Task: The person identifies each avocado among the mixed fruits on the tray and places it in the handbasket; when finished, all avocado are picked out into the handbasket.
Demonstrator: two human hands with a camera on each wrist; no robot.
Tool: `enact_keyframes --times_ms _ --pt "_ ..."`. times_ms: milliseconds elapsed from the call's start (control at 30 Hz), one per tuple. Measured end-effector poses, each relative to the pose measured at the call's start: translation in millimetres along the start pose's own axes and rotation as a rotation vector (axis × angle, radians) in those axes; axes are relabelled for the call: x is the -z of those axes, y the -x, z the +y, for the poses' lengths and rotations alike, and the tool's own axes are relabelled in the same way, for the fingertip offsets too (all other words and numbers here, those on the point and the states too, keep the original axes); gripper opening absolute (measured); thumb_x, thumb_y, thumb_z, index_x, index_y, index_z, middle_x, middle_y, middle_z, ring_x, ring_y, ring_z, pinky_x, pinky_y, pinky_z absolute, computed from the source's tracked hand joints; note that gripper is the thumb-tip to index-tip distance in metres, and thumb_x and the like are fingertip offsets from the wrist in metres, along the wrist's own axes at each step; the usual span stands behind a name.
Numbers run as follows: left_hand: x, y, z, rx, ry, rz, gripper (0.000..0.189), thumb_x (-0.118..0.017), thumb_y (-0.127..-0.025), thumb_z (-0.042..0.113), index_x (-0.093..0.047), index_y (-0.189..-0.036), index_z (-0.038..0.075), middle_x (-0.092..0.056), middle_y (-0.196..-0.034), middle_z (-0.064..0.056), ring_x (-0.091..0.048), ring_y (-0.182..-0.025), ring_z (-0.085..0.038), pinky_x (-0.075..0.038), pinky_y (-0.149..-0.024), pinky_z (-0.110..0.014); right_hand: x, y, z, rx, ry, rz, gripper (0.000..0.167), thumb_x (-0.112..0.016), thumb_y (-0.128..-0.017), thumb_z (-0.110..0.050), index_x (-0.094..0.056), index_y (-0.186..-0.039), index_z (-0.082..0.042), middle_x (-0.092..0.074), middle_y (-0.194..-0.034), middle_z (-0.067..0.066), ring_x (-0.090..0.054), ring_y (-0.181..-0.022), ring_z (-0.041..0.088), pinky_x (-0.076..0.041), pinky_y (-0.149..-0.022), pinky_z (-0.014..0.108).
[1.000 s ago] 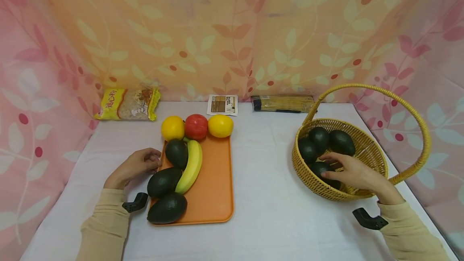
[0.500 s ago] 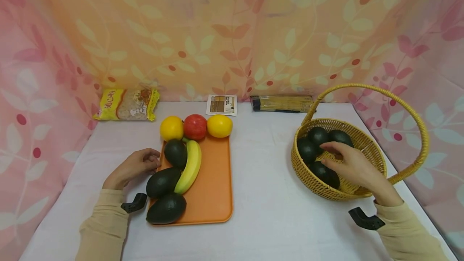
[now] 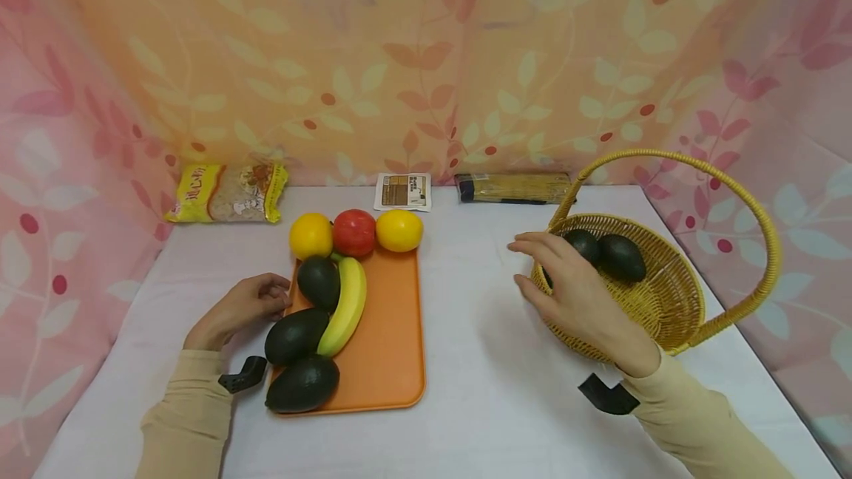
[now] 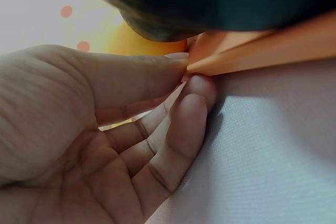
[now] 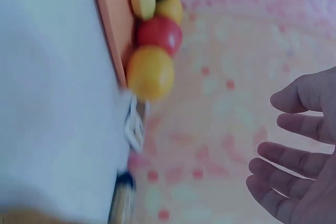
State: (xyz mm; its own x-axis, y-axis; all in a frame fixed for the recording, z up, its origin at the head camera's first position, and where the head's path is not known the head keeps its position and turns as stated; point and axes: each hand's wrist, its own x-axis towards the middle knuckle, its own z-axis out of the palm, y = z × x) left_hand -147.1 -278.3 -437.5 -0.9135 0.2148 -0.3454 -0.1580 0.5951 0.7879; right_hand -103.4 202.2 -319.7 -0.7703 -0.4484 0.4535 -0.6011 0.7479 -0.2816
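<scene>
My left hand (image 3: 242,307) pinches the left rim of an orange tray (image 3: 389,331); the left wrist view shows that rim between thumb and fingertips. On the tray are three dark avocados (image 3: 302,384) along its left side and a banana (image 3: 345,309). At its far end sit an orange-yellow round fruit (image 3: 310,236), a red round fruit (image 3: 354,233) and a lemon (image 3: 399,230). My right hand (image 3: 579,294) is over the left edge of a wicker basket (image 3: 685,294), fingers spread, holding nothing. Avocados (image 3: 622,257) lie inside the basket, some partly hidden by this hand.
The basket's tall handle (image 3: 765,242) arches up on the right. Along the back lie a yellow food packet (image 3: 229,193), a small white packet (image 3: 403,192) and a pack of thin sticks (image 3: 512,188). Patterned cloth (image 3: 426,58) walls surround the white table (image 3: 479,390).
My right hand has let go of an avocado in the basket, risen and moved left over the basket's edge. My left hand has stayed at the tray's rim.
</scene>
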Motion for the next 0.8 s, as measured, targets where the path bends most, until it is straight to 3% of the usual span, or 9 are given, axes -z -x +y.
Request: enact_keyframes --times_ms 367,633,800 --pt "-0.4 -1.5 1.3 -0.031 0.038 -0.012 0.047 -0.062 -0.094 0.014 -0.047 -0.131 -0.010 -0.063 -0.100 -0.016 -0.062 -0.082 -0.016 -0.056 -0.073 -0.026 -71.3 -14.5 -71.1 0.374 0.046 -0.097 0.043 -0.077 -0.080 -0.020 -0.061 -0.120 -0.014 -0.062 -0.124 0.008 -0.059 -0.116 0.023 -0.051 -0.097 0.037" --pt "-3.3 -1.3 0.3 -0.017 0.043 -0.011 0.047 -0.062 -0.093 0.013 -0.047 -0.131 -0.010 -0.064 -0.099 -0.015 -0.061 -0.082 -0.015 -0.056 -0.073 -0.025 -110.9 -14.7 -123.5 0.488 0.091 -0.300 0.045 -0.072 -0.087 -0.035 -0.057 -0.127 -0.022 -0.057 -0.132 0.002 -0.055 -0.122 0.018 -0.047 -0.103 0.032" --pt "-1.1 1.1 -0.8 -0.029 0.035 -0.008 0.046 -0.062 -0.094 0.013 -0.048 -0.130 -0.010 -0.065 -0.098 -0.016 -0.062 -0.081 -0.016 -0.056 -0.072 -0.025 -129.3 -17.1 -148.5 0.570 0.138 -0.295 0.044 -0.067 -0.090 -0.039 -0.056 -0.130 -0.025 -0.055 -0.136 0.001 -0.054 -0.123 0.017 -0.048 -0.098 0.029"
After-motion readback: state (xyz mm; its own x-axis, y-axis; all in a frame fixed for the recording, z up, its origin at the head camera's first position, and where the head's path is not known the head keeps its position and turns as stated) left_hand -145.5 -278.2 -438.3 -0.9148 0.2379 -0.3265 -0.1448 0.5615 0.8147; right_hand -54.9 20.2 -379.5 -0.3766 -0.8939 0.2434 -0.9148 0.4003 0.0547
